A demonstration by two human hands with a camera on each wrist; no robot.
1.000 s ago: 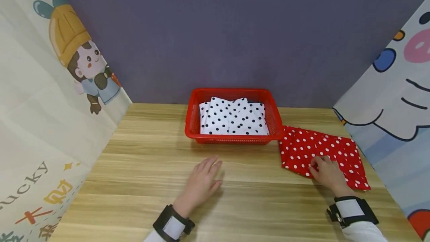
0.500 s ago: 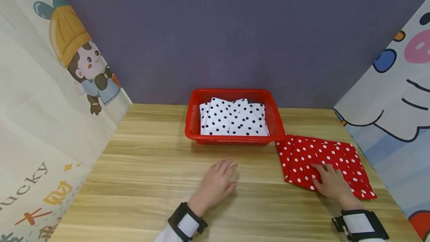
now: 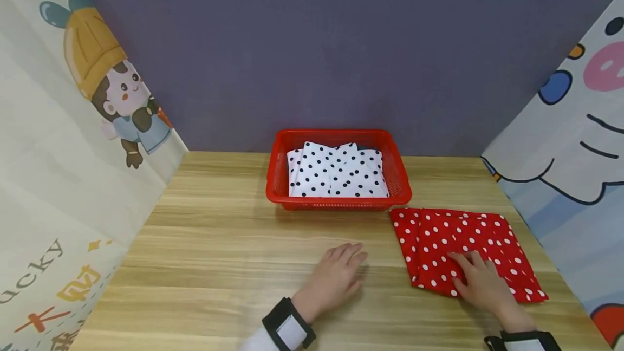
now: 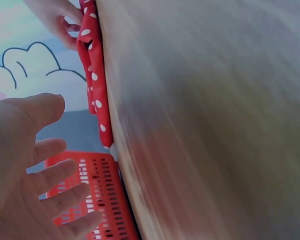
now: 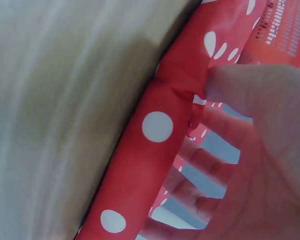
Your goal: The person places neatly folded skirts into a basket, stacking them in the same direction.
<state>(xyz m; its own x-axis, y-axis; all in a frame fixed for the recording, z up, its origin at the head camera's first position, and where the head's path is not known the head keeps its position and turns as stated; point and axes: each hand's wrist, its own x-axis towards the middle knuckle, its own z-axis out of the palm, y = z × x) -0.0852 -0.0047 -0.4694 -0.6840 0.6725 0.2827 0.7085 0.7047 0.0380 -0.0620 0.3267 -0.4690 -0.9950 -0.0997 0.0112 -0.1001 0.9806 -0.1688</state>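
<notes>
A folded red cloth with white dots (image 3: 439,237) lies on the wooden table at the right. My right hand (image 3: 485,286) rests on its near part, thumb and fingers spread apart on the fabric. In the right wrist view the thumb meets a crease in the red fold (image 5: 157,150), and the other fingers stretch over the top. My left hand (image 3: 331,280) hovers to the left of the cloth with loosely extended fingers and holds nothing. Seen from the left wrist, its palm (image 4: 25,175) faces the cloth's edge with a gap between.
A red plastic basket (image 3: 338,200) stands at the back middle, against the dark panel (image 3: 331,58). White cloth with black dots (image 3: 317,175) lies folded inside it. Printed curtains (image 3: 570,150) flank the table (image 3: 205,253) on both sides.
The red cloth has slid toward me with my right hand on it, coming away from the basket's side. The right thumb and forefinger have spread. My left hand has moved right, nearer the cloth.
</notes>
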